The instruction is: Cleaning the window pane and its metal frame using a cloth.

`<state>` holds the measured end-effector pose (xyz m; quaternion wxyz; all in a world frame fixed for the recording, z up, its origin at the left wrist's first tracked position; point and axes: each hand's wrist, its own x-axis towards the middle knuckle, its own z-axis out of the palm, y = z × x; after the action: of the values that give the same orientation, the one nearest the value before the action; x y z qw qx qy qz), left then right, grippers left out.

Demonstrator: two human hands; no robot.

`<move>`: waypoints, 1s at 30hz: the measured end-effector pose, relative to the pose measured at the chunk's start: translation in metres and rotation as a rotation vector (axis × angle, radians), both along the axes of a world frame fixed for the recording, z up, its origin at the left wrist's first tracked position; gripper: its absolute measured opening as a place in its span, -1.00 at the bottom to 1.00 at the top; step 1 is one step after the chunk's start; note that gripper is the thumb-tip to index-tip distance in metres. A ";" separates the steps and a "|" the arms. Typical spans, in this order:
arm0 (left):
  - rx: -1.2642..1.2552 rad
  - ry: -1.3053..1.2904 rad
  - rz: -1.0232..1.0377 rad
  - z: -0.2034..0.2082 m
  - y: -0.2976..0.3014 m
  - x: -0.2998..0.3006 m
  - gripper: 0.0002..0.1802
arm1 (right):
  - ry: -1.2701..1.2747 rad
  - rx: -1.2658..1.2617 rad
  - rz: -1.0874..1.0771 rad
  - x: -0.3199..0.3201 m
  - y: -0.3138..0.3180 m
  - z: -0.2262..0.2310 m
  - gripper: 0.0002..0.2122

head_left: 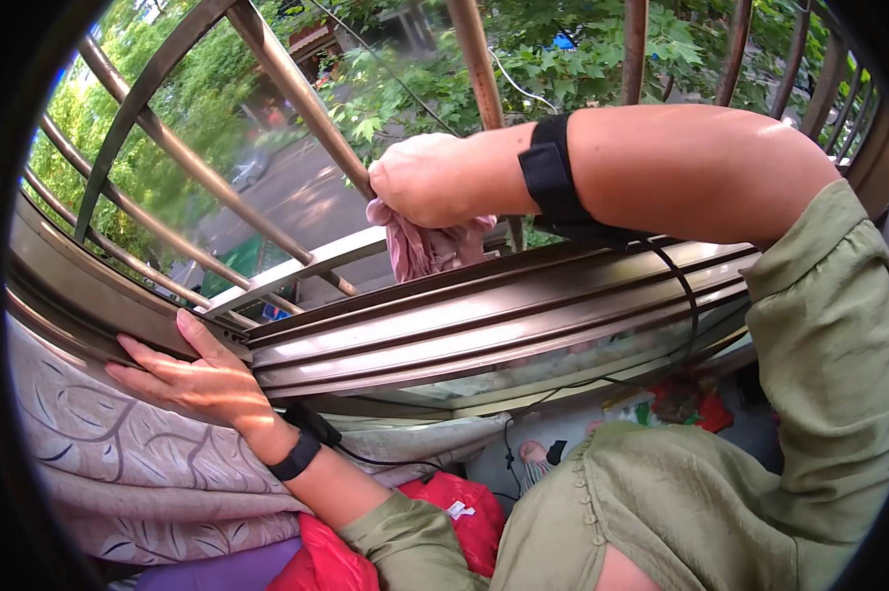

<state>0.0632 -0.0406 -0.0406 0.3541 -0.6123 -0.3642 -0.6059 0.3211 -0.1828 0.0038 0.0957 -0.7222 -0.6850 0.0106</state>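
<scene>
My right hand (417,180) reaches out past the window track and is closed around a crumpled pink cloth (425,252). The cloth hangs below my fist, beside the lower part of a slanting brown metal bar (301,91). Its finger details are partly hidden, since the back of the hand faces up. Lower left, my left hand (200,374) lies with fingers spread against the brown window frame (119,291), holding nothing. A black strap sits on each arm.
The metal window track (503,315) runs across the middle. A patterned grey curtain (149,453) hangs at lower left, near a red padded garment (464,507). Black cables (686,281) trail from the straps. More railing bars (634,49) stand outside before green trees (582,84).
</scene>
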 end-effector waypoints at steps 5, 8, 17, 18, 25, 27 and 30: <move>-0.014 -0.010 -0.031 0.000 -0.002 0.004 -0.23 | 0.014 -0.118 0.021 0.009 -0.002 -0.006 -0.67; -0.019 0.005 -0.006 -0.001 -0.002 0.000 -0.24 | 0.023 -0.141 0.093 0.008 -0.005 -0.013 -0.66; -0.009 0.027 0.011 0.000 -0.002 0.003 -0.24 | 0.336 -0.209 0.106 0.011 0.004 -0.024 -0.81; -0.008 0.026 0.009 0.000 -0.002 0.002 -0.24 | 0.336 -0.208 0.104 0.012 0.005 -0.026 -0.81; -0.023 0.029 0.014 -0.001 -0.002 -0.002 -0.24 | 0.228 -0.306 0.200 0.012 -0.004 -0.016 -0.82; -0.024 0.023 -0.010 -0.001 -0.003 -0.001 -0.24 | 0.237 -0.360 0.242 0.015 -0.011 -0.013 -0.85; -0.026 0.024 -0.001 0.000 -0.002 0.002 -0.24 | 0.083 -0.268 0.390 0.028 -0.018 -0.013 -0.89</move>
<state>0.0649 -0.0430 -0.0411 0.3501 -0.6242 -0.3674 -0.5939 0.3491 -0.2007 -0.0093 0.0235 -0.5816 -0.7993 0.1493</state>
